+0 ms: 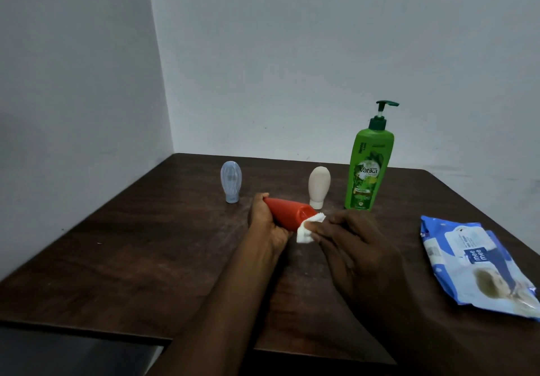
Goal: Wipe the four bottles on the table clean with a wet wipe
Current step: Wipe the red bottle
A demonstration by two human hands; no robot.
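Observation:
My left hand point(267, 223) grips a red squeeze bottle point(287, 212), held on its side above the table with its cap end pointing right. A folded white wet wipe point(306, 228) is pinched in my right hand point(353, 244) and pressed against that cap end. Behind them, standing cap-down on the table, are a pale blue squeeze bottle point(230, 181) at the left and a beige squeeze bottle point(319, 187) in the middle. At the right rear stands a tall green pump bottle point(366, 168), upright.
A blue and white pack of wet wipes point(479, 264) lies flat near the right edge of the dark wooden table point(146, 259). The table sits in a corner, with pale walls at its back and left. Its front edge is close to me.

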